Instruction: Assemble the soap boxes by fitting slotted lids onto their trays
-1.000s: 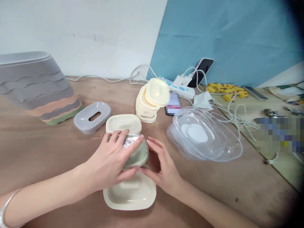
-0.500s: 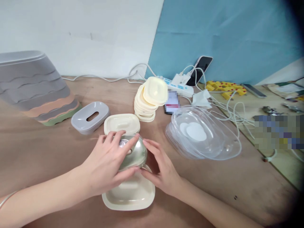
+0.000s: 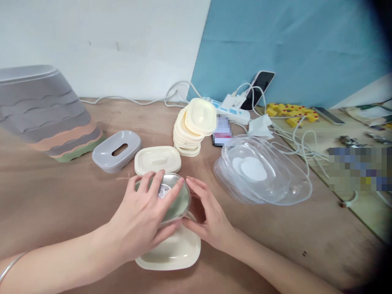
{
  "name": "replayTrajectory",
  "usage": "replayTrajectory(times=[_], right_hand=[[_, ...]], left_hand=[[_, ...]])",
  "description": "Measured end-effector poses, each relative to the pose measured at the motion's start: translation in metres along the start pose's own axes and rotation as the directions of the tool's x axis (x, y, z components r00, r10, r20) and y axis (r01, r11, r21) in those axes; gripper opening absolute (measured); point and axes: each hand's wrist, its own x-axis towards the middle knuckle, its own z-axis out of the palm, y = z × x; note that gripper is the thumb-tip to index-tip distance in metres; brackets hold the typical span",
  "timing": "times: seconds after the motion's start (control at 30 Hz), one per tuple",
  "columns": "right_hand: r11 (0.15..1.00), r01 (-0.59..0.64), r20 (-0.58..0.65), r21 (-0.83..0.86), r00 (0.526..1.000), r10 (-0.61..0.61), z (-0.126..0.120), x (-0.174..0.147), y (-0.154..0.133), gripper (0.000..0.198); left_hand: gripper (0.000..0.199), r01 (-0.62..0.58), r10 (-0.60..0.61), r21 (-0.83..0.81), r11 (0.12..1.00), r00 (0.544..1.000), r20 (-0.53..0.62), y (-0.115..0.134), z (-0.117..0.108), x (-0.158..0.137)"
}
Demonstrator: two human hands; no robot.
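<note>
A shiny grey-green oval dish-like piece (image 3: 177,204) with a round glittery silver patch is between my hands, over a cream rounded dish (image 3: 180,257). My left hand (image 3: 143,212) lies across its top, fingers over the far side and thumb along the near edge. At its right edge my right hand (image 3: 210,216) grips with thumb and fingertips. My left hand hides the piece's left side. Just beyond it sits another cream dish (image 3: 157,159), with something like it underneath.
A grey slotted dish (image 3: 118,151) and tall nested coloured tubs (image 3: 52,110) stand left. Behind is a stack of cream lids (image 3: 200,116). Clear plastic trays (image 3: 284,179) lie right, near a power strip (image 3: 235,116), white cables, a phone (image 3: 260,87) and yellow pieces (image 3: 290,112).
The grey-green piece has tilted or turned between my hands, so its silver patch and rim show more. Both hands stay on it, nearly in place.
</note>
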Motion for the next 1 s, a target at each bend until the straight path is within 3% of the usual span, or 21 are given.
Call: replayTrajectory(times=[0.37,0.5,0.67,0.87,0.93,1.0], right_hand=[[0.996,0.043,0.026,-0.072,0.999,-0.041,-0.001,0.003,-0.003,0.066],[0.997,0.040,0.027,-0.061,0.999,-0.038,-0.001,0.002,-0.002,0.066],[0.998,0.042,0.032,-0.041,0.999,-0.040,0.001,0.001,-0.001,0.063],[0.990,0.123,-0.043,-0.068,0.991,-0.126,-0.005,-0.002,-0.006,0.071],[0.961,0.259,-0.152,-0.093,0.951,-0.271,-0.002,-0.006,-0.008,0.067],[0.890,0.432,-0.300,-0.149,0.837,-0.457,0.006,-0.012,-0.005,0.063]], left_hand=[[0.065,0.026,-0.023,-0.076,0.997,0.999,0.041,-0.007,0.002,0.004],[0.075,0.012,0.008,-0.151,0.989,0.992,0.127,-0.014,-0.005,0.005],[0.092,0.078,-0.011,-0.273,0.959,0.972,0.237,-0.022,-0.008,0.006],[0.088,0.078,-0.044,-0.208,0.975,0.985,0.166,-0.037,-0.028,0.008],[0.081,0.138,-0.123,-0.173,0.975,0.988,0.095,-0.053,-0.044,0.016],[0.079,0.283,-0.282,-0.078,0.956,0.959,0.022,-0.071,-0.059,0.032]])
